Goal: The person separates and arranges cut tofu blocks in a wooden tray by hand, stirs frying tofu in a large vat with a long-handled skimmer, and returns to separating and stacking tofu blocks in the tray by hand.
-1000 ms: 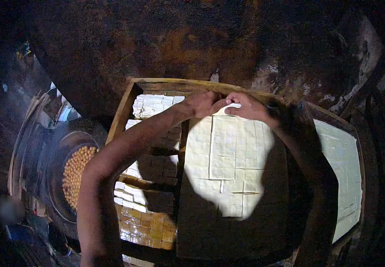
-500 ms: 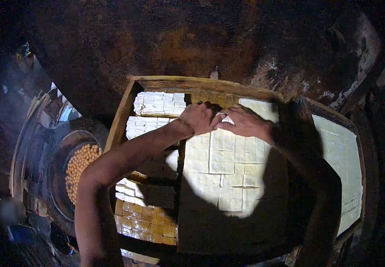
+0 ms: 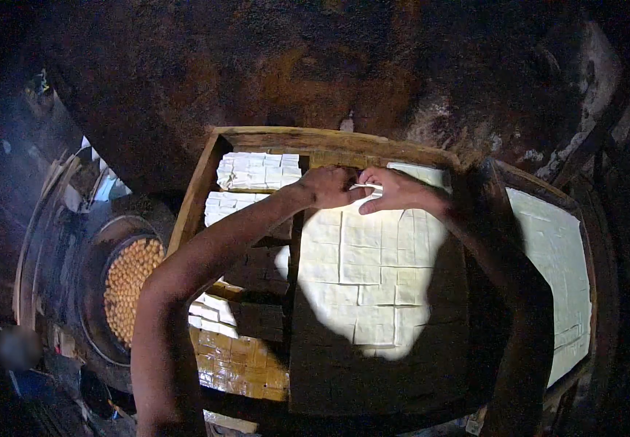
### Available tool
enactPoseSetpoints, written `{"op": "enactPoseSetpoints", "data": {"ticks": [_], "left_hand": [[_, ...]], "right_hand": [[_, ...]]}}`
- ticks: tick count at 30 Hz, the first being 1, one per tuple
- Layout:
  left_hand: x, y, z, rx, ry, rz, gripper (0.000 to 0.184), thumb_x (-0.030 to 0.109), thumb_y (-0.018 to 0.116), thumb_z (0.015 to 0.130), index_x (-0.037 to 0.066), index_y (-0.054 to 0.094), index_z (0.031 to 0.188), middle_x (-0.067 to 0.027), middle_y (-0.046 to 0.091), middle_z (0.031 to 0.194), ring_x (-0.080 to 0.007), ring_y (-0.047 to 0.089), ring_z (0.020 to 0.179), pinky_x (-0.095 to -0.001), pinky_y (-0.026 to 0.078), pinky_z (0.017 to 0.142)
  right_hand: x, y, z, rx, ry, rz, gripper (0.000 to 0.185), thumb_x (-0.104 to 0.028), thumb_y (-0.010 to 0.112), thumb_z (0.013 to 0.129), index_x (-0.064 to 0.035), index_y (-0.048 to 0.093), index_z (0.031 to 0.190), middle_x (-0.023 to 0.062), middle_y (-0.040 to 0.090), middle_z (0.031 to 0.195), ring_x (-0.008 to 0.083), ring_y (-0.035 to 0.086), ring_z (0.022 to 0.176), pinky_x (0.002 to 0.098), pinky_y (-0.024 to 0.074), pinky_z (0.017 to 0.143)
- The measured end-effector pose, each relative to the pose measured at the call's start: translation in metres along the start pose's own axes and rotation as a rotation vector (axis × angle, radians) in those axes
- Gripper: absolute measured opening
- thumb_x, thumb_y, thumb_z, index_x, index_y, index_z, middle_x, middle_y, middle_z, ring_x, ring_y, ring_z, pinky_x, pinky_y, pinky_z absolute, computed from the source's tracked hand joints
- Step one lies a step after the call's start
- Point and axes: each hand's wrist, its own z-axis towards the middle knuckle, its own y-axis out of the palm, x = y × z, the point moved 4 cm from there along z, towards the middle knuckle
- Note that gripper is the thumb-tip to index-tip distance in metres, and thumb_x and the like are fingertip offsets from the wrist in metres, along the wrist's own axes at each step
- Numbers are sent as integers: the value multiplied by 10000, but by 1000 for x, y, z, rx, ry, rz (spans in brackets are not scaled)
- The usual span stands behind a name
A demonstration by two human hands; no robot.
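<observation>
A white slab, scored into rectangles, lies on the right part of a wooden tray, partly in shadow. At the slab's far edge my left hand and my right hand meet, both closed on a small white piece between their fingers. Cut white blocks lie in rows on the tray's left part. Behind my right hand another stretch of the white slab shows beside bare woven matting.
A round pan holding many small golden-brown pieces stands at the left. At the right is a second wooden frame with a white slab. Woven matting shows at the tray's near left. A dark, stained surface rises behind.
Both hands moved slightly toward me, then back a little toward the far edge. The right hand's fingers have opened somewhat, and the white piece shows more clearly between the hands than half a second ago.
</observation>
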Motion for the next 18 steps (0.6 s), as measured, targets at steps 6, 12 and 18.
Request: {"op": "enactPoseSetpoints", "data": {"ticks": [6, 12, 18], "left_hand": [[19, -8, -27, 164, 125, 164, 633, 594, 403, 903, 17, 598, 1075, -208, 650, 940, -340, 647, 896, -458, 523, 748], [21, 6, -40, 358, 280, 472, 653, 596, 471, 867, 31, 528, 1188, -199, 558, 1126, -385, 618, 900, -472, 508, 740], [24, 8, -44, 498, 436, 550, 665, 610, 407, 892, -3, 525, 1120, -180, 565, 1000, -327, 630, 850, -437, 509, 661]], "right_hand": [[-30, 1, -18, 21, -71, -272, 780, -483, 742, 721, 29, 445, 1229, 244, 527, 1171, 377, 500, 1127, 413, 391, 986], [-18, 14, -31, 273, -156, -575, 770, -524, 677, 764, 38, 447, 1236, 228, 469, 1240, 359, 441, 1187, 409, 366, 1006], [-28, 13, -41, 362, -328, -648, 715, -512, 680, 766, 3, 463, 1211, 207, 513, 1212, 342, 480, 1154, 398, 401, 965]]}}
